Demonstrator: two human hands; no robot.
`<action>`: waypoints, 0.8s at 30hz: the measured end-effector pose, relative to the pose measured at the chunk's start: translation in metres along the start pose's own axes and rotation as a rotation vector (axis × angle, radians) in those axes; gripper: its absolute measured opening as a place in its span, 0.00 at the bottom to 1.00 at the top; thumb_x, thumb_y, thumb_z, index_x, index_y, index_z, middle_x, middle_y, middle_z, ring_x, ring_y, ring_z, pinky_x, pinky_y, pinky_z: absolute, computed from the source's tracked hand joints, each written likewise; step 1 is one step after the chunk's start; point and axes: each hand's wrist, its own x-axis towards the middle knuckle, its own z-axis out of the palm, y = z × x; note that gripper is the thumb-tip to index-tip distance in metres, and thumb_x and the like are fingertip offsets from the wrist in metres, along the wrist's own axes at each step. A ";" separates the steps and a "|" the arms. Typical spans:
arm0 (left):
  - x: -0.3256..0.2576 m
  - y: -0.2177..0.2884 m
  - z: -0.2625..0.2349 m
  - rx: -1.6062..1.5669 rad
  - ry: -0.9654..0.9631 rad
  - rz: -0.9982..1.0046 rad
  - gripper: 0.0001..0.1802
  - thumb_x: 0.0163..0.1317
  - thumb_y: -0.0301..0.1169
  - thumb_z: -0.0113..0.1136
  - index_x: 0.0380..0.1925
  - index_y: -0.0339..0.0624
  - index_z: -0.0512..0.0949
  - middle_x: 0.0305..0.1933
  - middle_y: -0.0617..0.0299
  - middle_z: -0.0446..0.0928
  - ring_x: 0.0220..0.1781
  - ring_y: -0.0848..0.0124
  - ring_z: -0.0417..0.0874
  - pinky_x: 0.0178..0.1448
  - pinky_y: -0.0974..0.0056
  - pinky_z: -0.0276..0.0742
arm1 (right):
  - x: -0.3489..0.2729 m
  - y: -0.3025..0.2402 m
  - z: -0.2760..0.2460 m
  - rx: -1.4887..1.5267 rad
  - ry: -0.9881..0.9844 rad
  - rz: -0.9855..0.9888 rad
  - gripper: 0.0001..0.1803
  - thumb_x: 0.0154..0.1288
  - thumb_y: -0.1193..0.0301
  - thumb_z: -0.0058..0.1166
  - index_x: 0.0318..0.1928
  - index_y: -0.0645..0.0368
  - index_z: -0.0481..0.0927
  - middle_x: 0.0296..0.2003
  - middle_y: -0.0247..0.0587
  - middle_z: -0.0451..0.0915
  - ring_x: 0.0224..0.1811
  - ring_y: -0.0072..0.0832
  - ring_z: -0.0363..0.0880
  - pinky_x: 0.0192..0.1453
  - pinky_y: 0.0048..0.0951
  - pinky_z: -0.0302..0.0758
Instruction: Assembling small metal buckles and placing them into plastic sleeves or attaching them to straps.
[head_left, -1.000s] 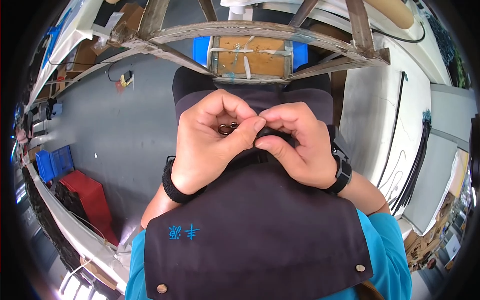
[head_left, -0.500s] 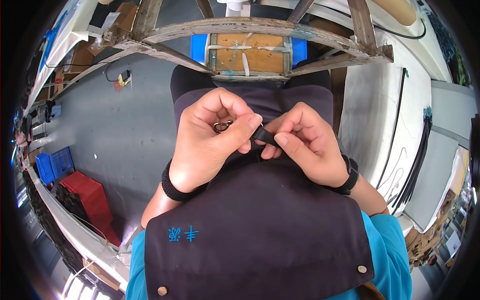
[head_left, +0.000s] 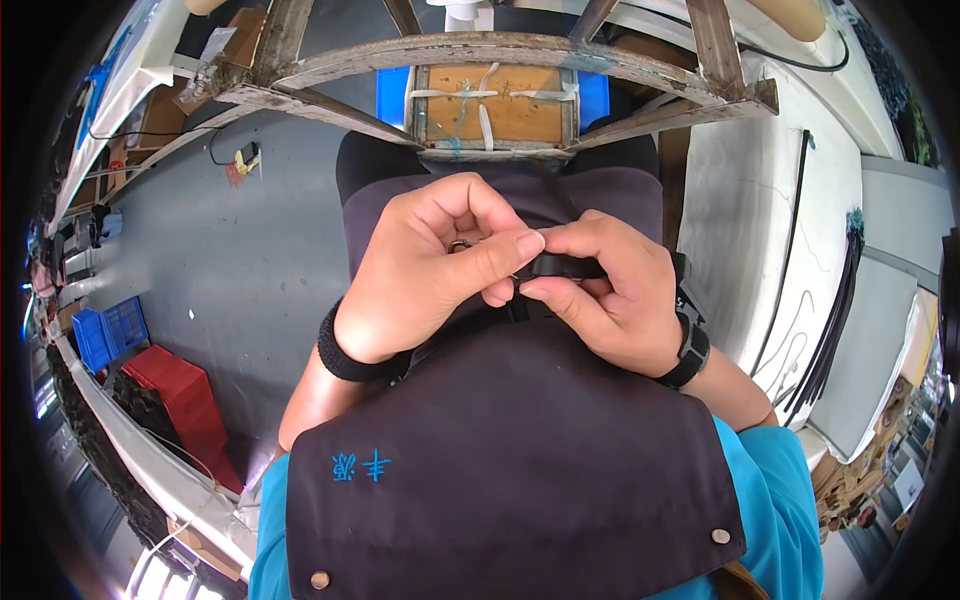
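Black strap lies sideways, left hand and right hand pinching it with closed fingertips; apron carries blue embroidered characters.

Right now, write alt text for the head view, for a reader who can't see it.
A person's left hand and right hand meet over a dark apron, gripping a black strap, with a small metal fitting partly hidden by the left. Beyond stands a worn frame; red containers sit at left.
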 end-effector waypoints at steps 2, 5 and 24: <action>0.004 0.002 -0.005 -0.013 -0.041 -0.027 0.08 0.60 0.27 0.61 0.29 0.38 0.72 0.26 0.63 0.75 0.22 0.81 0.75 0.27 0.77 0.73 | 0.001 0.005 -0.003 -0.113 -0.016 -0.112 0.14 0.53 0.73 0.64 0.40 0.61 0.77 0.29 0.40 0.77 0.25 0.30 0.75 0.26 0.28 0.71; 0.006 -0.001 -0.007 -0.020 -0.113 -0.054 0.08 0.61 0.30 0.61 0.32 0.37 0.73 0.29 0.62 0.76 0.24 0.80 0.76 0.29 0.76 0.74 | -0.002 0.008 -0.003 -0.174 0.044 -0.237 0.15 0.52 0.72 0.66 0.39 0.61 0.77 0.23 0.39 0.75 0.21 0.28 0.71 0.21 0.25 0.65; 0.078 -0.046 0.012 0.211 0.192 0.321 0.09 0.62 0.27 0.59 0.38 0.33 0.77 0.36 0.62 0.80 0.38 0.78 0.76 0.46 0.72 0.72 | 0.003 0.022 -0.026 0.030 0.246 0.030 0.11 0.56 0.74 0.63 0.39 0.65 0.79 0.27 0.38 0.77 0.26 0.21 0.73 0.29 0.19 0.69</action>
